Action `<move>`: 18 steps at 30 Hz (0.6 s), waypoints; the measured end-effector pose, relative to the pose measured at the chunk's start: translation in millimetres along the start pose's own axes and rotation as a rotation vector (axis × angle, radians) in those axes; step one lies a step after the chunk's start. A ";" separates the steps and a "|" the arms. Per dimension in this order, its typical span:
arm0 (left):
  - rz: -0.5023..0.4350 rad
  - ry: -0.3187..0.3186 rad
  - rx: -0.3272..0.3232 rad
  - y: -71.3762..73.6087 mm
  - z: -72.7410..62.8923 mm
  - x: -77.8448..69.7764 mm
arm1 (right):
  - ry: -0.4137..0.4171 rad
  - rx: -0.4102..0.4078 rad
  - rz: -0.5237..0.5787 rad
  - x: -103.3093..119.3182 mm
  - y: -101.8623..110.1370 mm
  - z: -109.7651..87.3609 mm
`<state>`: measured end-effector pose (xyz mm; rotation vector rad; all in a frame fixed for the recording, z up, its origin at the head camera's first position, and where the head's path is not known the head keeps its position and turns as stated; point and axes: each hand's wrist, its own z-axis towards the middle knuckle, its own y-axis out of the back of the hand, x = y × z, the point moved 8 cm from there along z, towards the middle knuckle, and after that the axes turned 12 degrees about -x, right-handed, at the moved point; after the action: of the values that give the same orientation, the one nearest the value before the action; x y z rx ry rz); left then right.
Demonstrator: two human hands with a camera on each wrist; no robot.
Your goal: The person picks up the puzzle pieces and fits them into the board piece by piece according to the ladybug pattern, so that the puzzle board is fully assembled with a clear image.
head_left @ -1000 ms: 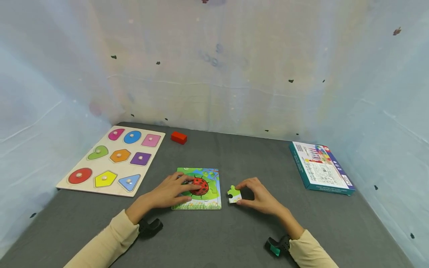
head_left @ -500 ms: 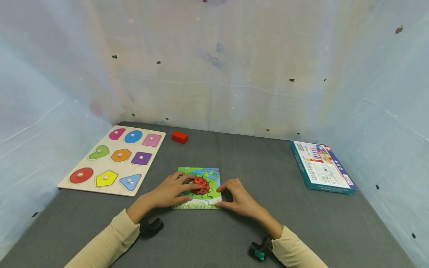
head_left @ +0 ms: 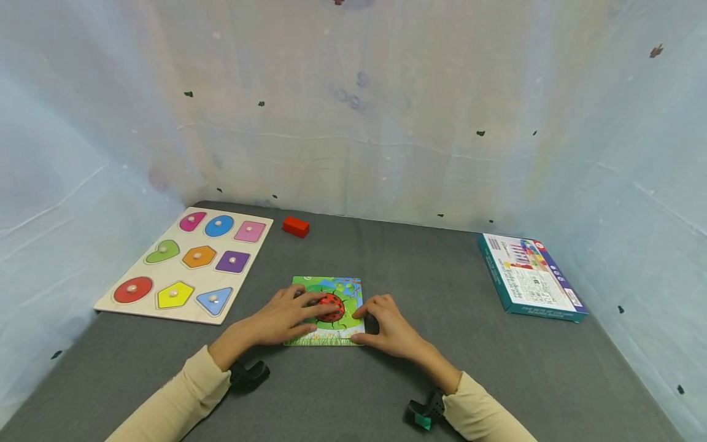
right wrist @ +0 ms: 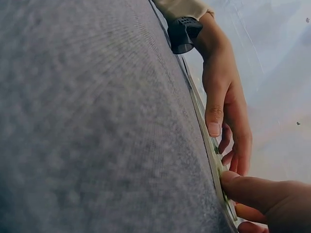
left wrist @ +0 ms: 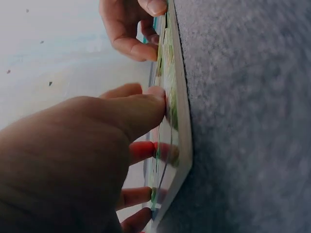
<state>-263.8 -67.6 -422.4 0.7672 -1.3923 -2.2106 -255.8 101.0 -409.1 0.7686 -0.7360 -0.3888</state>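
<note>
A square ladybug jigsaw puzzle (head_left: 349, 302) lies flat on the grey table in the middle of the head view. My left hand (head_left: 278, 319) rests on its left half with spread fingers, covering part of the ladybug; the left wrist view shows the thumb and fingertips (left wrist: 156, 104) touching the surface. At the lower right corner, my right hand (head_left: 391, 331) pinches a green and white puzzle piece (head_left: 354, 327) between thumb and index finger. The piece lies in the corner of the picture, partly hidden by those fingers. In the right wrist view, the right thumb (right wrist: 231, 179) is at the puzzle's edge.
A wooden shape board (head_left: 185, 279) with knobbed coloured pieces lies at the left. Behind the puzzle sits a red block (head_left: 296, 226). A teal-sided printed box (head_left: 531, 276) rests at the right. Pale sheeting (head_left: 342, 166) surrounds the table (head_left: 420, 264) at the back and sides.
My right hand has moved left, bringing the puzzle piece from beside the puzzle into its lower right corner. My left hand has stayed on the puzzle almost unmoved.
</note>
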 end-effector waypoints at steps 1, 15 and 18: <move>0.010 -0.001 0.013 -0.6 -0.3 -1.1 | -0.008 0.006 -0.005 -0.6 -0.4 0.1; 0.108 -0.040 0.030 -1.4 -0.2 -8.5 | -0.050 0.075 -0.030 2.9 -4.9 3.9; 0.121 -0.048 0.028 -2.3 0.0 -8.6 | 0.002 0.071 -0.014 5.8 -4.6 3.3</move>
<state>-257.4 -61.5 -422.5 0.6260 -1.4554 -2.1343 -254.4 93.1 -408.2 0.8417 -0.7465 -0.3765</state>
